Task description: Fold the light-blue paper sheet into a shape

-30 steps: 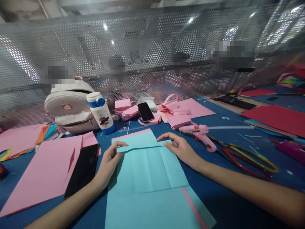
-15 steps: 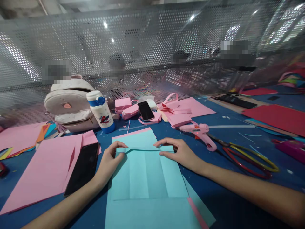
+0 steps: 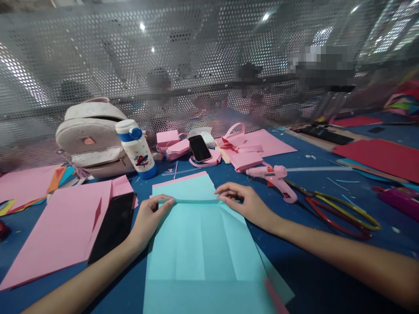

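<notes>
- Creased sheet point(image 3: 193, 244) has slid nearer.
- Its far fold point(image 3: 196, 201) runs crosswise between left hand point(image 3: 149, 218) and right hand point(image 3: 250, 206), equally near.
- Both pinch it, thumbs nearly meeting fingers.

My head camera looks forward and down, close over the blue table point(image 3: 131, 288). I see the perforated metal screen point(image 3: 209, 54) at twelve o'clock.

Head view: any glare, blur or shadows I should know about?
Head view: bright light spots dot the grey perforated metal screen; the narrow pink paper strip is blurred; the blue tabletop darkens below the right forearm; creases in the light-blue paper sheet are readable.
</notes>
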Motion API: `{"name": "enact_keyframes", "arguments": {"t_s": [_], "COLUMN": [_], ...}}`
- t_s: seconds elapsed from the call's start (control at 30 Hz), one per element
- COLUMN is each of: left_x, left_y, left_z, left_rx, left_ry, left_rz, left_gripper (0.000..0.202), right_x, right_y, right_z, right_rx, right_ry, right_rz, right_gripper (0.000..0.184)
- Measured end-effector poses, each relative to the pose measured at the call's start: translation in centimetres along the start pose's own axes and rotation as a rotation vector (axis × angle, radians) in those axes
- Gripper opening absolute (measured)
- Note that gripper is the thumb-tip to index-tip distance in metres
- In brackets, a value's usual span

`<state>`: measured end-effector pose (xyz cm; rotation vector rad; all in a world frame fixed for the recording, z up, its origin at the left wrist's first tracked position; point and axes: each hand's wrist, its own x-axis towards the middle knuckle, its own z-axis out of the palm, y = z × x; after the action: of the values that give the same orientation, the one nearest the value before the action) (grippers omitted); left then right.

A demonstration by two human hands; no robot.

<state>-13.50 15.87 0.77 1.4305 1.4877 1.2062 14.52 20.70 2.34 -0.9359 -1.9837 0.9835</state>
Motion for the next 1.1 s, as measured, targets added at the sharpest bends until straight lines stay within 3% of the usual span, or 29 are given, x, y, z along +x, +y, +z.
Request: {"name": "enact_keyframes", "arguments": {"t_s": [0.53, 0.8, 0.97, 1.1], "left_x": [-0.3, -0.3, -0.3, -0.3], "left_y": [0.5, 0.4, 0.4, 0.4], "left_z": [0.1, 0.0, -0.2, -0.2], "left_rx": [-0.117, -0.057, -0.063, -0.093], "left_ry": [-0.112, -0.078, -0.134, -0.179], "left_rz": [-0.086, -0.092, -0.1, -0.114], "left_gripper": [0.039, 0.043, 0.047, 0.051], "right_x": [0.2, -0.5, -0.7, -0.4], "right_y": [1.1, 0.6, 0.4, 0.4], "right_z": [0.2, 0.1, 0.1, 0.0], "right_rx": [0.022, -0.078, -0.137, -0.098], "right_ry": [-0.077, -0.193, -0.263, -0.254], "right_rz": [0.062, -0.014, -0.096, -0.051], "right_gripper": [0.022, 0.027, 0.028, 0.03]}}
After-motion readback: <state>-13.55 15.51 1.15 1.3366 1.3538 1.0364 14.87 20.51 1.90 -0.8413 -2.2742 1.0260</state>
